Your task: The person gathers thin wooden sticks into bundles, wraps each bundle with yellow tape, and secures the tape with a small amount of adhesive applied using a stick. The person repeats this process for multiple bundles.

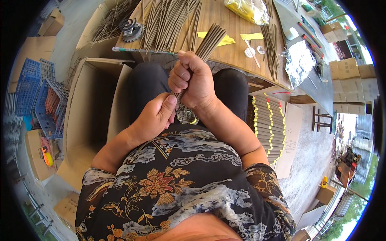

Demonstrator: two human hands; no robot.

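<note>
Shirt (189, 168) fabric, black with orange flowers and grey patterns, fills the nearest area. Beyond it, two bare hands meet above two dark-trousered knees (146, 80). One bundle of brown sticks (211, 42) slants up and to the right between those knees, its upper end over the worktop (237, 50). Both grips are closed on it: the right hand (193, 78) makes a fist around its middle, and the left hand (159, 109) is wrapped around its lower end. The bundled sticks overlap too much to count.

One open cardboard box (82, 124) stands left of the legs. To the right lie banded brown bundles (263, 124), crossed by three rows of yellow bands, on one cardboard sheet (285, 148) whose marks are too faint to read.

On the worktop are one toothed metal wheel (132, 32), a spread of loose sticks (169, 24) beyond counting, yellow paper strips (252, 36) in two places, two small round containers (249, 52), a narrower row of sticks (272, 52), one crumpled silvery sheet (299, 62) and one yellow plastic-wrapped pack (245, 10).

Farther off, blue crates (32, 80) stand at left; stacked cartons (348, 84) at right carry print too small to read.
</note>
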